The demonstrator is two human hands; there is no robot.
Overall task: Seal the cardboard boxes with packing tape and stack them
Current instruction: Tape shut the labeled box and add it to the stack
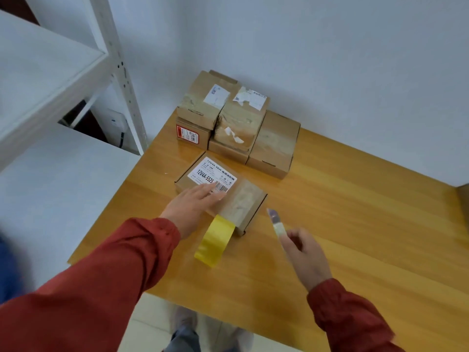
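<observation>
A flat cardboard box with a white barcode label lies on the wooden table. Clear tape runs across its top. My left hand presses flat on the box's near left part, fingers straight. A yellow tape roll stands on edge against the box's near side, its strip still joined to the box. To the right, my right hand grips a small utility knife, blade pointing toward the box's right corner, a little apart from it.
A stack of several taped cardboard boxes stands at the table's far left corner against the white wall. A white metal shelf unit rises on the left. The table's near edge lies just in front of my legs.
</observation>
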